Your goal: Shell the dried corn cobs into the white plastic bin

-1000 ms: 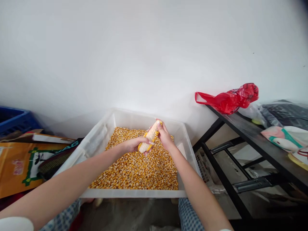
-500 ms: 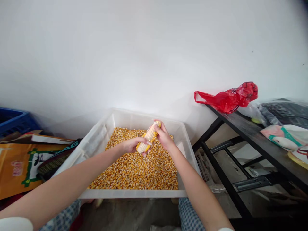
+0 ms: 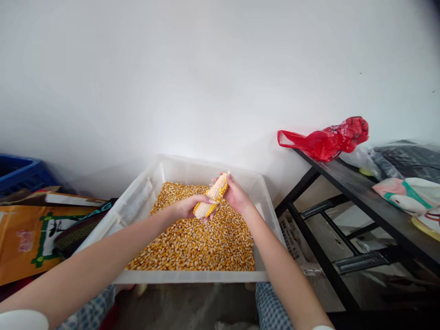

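Corn cob (image 3: 211, 196), pale along its length with yellow kernels on edges, held aslant above loose kernels (image 3: 202, 250) in translucent bin (image 3: 189, 277). Left hand (image 3: 189, 206) reaches in from left, forearm slanting over bin's near-left corner; thumb lies across cob's lower half, fingers curled beneath. Right hand (image 3: 236, 195) clasps upper end, thumb against cob, forearm angling up from lower right. Both grips closed round cob. Red plastic bag (image 3: 325, 146) on black table (image 3: 355, 183), right.
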The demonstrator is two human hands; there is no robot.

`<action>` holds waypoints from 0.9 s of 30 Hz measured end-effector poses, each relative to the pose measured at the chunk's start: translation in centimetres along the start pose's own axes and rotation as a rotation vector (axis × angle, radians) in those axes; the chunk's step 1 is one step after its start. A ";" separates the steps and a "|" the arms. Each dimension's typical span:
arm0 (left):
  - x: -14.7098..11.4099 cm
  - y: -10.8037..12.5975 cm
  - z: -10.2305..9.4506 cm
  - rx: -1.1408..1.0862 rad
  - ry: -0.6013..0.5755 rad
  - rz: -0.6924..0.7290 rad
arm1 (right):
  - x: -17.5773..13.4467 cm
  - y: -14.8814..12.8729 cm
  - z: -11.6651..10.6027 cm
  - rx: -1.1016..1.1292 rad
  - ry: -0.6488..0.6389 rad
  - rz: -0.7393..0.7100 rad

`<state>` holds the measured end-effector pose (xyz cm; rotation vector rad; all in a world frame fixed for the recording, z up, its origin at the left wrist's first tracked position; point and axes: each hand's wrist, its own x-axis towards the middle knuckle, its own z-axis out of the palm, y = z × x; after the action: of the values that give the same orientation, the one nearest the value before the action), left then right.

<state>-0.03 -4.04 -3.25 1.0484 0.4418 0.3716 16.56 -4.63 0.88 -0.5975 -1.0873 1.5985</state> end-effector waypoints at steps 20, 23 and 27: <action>-0.4 2.0 0.5 0.164 0.318 0.059 | 0.7 1.0 -0.4 -0.025 0.268 -0.045; -0.8 2.6 1.2 0.219 0.427 0.061 | 0.2 0.3 -0.4 0.002 0.037 0.006; -0.8 2.5 1.7 0.229 0.399 0.114 | 0.4 0.2 0.0 -0.057 0.095 -0.039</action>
<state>-0.05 -4.52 -0.15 1.2285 0.7978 0.6485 16.31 -4.24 0.80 -0.6796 -1.0702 1.4942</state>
